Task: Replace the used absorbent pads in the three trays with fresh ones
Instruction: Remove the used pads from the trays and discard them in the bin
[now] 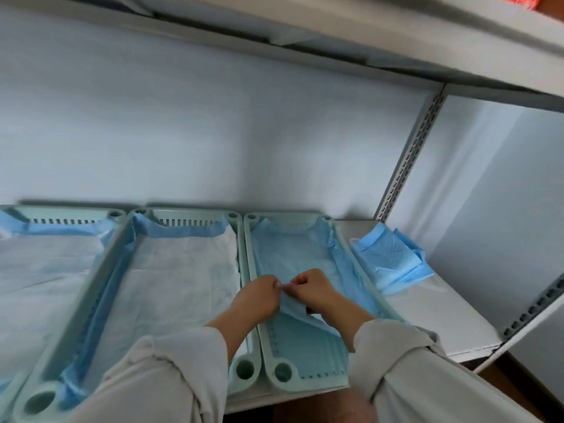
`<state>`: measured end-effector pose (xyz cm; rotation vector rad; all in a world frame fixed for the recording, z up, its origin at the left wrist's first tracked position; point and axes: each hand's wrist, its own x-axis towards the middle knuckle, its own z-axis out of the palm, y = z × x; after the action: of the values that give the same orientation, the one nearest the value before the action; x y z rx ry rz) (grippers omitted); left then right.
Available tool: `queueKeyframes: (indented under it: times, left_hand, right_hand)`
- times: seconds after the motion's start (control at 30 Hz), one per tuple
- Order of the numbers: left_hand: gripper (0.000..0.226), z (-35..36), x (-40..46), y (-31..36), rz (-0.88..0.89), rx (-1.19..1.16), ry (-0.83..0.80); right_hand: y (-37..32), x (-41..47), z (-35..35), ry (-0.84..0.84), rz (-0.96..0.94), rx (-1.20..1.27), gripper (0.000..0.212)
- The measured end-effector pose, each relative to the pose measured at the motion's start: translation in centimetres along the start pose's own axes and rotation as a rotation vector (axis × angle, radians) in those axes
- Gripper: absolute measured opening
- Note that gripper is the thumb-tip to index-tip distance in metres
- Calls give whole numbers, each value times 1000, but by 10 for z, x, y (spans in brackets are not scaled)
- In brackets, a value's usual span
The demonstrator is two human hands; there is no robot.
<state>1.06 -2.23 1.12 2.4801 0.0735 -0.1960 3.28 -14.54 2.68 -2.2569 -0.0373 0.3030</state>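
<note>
While no writing reads | left hand (258,296), right hand (311,290) grips pinch blue pad (293,257) | right tray (308,381)

A single wide-angle view comes from the person's head, looking forward and steeply down onto a white shelf board (433,319) inside a grey metal rack. It sits close: both hands, left (258,296) and right (314,290), meet near the frame's centre, and the pale sleeves fill the lower edge. Three pale green plastic trays (244,270) run from left to centre. The underside of the upper shelf (335,47) crosses the top, bent by the lens.
</note>
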Motion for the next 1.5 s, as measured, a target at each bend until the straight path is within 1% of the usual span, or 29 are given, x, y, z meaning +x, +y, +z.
queueKeyframes:
  times: [0.07,0.13,0.17,0.23,0.3,0.37,0.4,0.5,0.53,0.57,0.63,0.67,0.73,0.77,0.83,0.93,1.0,1.03,1.07,1.1,1.13,1.2,1.23,1.27,1.3,1.37,1.4,1.43,1.5]
  left_hand:
    - [39,-4,4,3,-55,-132,-43]
    - [42,-6,5,7,-117,-236,-100]
    - [37,-6,5,8,-128,-267,-113]
    - [19,-6,5,9,-111,-285,-90]
    - [27,-4,7,9,-69,-329,-17]
    - [33,-4,6,10,-27,-352,60]
    - [37,-4,4,11,-19,-353,88]
    - [42,-8,-1,12,-31,-354,122]
    - [40,-10,0,11,-51,-362,120]
    - [36,-11,-1,11,-72,-378,101]
    - [18,-16,-8,12,-118,-419,42]
    - [19,-15,-10,11,-115,-384,15]
    - [48,-10,-11,6,-90,-219,-7]
    - [58,-7,-11,5,-86,-174,8]
    - [62,-4,-9,5,-103,-170,32]
    - [59,-3,-6,3,-107,-226,44]
    - [53,-5,-2,2,-91,-279,75]
    - [51,-7,-1,1,-82,-308,112]
    - [49,-11,0,3,-73,-340,171]
    - [47,-16,1,5,-69,-383,243]
    - [45,-23,0,9,-70,-442,315]
    - [42,-38,-3,13,-104,-530,388]
    - [39,-44,-4,10,-134,-522,374]
    - [37,-50,-6,5,-153,-429,307]
    - [35,-54,-8,-1,-191,-305,189]
    - [35,-57,-16,-14,-261,-53,23]
    - [34,-57,-17,-21,-279,-11,-34]
    - [33,-57,-18,-27,-295,-32,-74]
    - [32,-57,-21,-30,-306,-93,-78]
  right_hand:
    - [-7,-7,-5,-115,45,136,15]
    - [-7,-13,-11,-265,65,148,9]
    - [-5,-15,-12,-316,62,124,9]
    - [-1,-18,-13,-351,63,107,8]
    - [5,-20,-13,-361,88,133,15]
    - [14,-22,-17,-315,121,133,29]
    - [21,-21,-21,-253,134,113,33]
    - [48,-12,-37,46,138,-45,28]
    - [57,-8,-42,104,153,-124,33]
    - [66,-4,-46,119,185,-204,43]
    - [78,-2,-48,93,257,-354,61]
    - [82,-1,-47,87,286,-393,65]
    - [89,0,-41,92,336,-334,67]
    - [90,0,-36,107,353,-271,67]
    - [92,4,-29,165,387,-159,67]
    - [96,16,-25,233,384,-63,65]
    - [92,18,-28,254,369,-10,55]
    - [89,17,-29,245,341,5,42]
    - [85,15,-29,219,312,1,23]
    - [81,10,-28,186,280,-22,13]
    - [77,7,-28,151,249,-53,20]
    - [70,2,-26,95,241,-86,16]
    - [68,0,-26,64,253,-88,18]
    - [65,-1,-24,33,274,-66,25]
    - [62,-3,-23,16,301,-3,35]
    - [55,-6,-21,-6,348,155,54]
    - [52,-6,-20,1,352,197,59]
    - [48,-6,-19,10,344,192,60]
    - [43,-5,-16,30,328,99,60]
